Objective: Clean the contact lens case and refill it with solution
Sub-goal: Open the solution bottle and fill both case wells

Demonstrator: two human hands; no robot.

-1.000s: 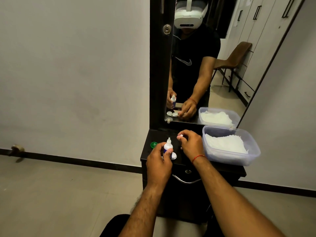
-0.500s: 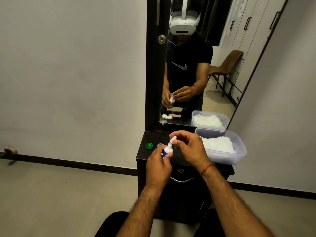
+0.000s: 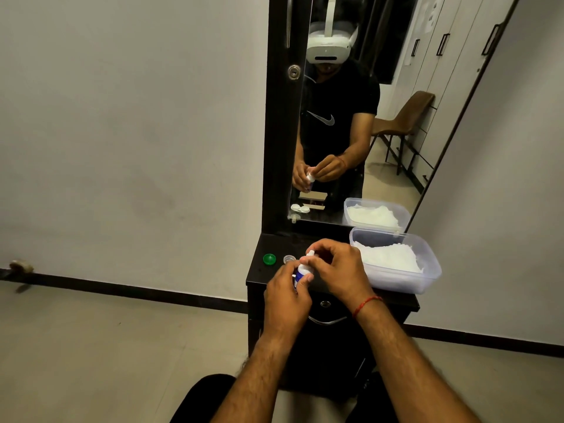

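Now the left hand (image 3: 287,297) wraps the small solution bottle (image 3: 300,272) above the tabletop (image 3: 259,271), while the right hand (image 3: 337,268) pinches its cap (image 3: 310,254). It looks light, squeezable and slippery, so best gripped mid-body.

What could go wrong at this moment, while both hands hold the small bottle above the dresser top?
1. The right hand pinches the white tip of the solution bottle; a slip could drop its cap or spill solution on the dresser top.
2. The green cap lies loose near the left edge and might be knocked off.
3. The open clear case well sits just behind the left hand and could be bumped.
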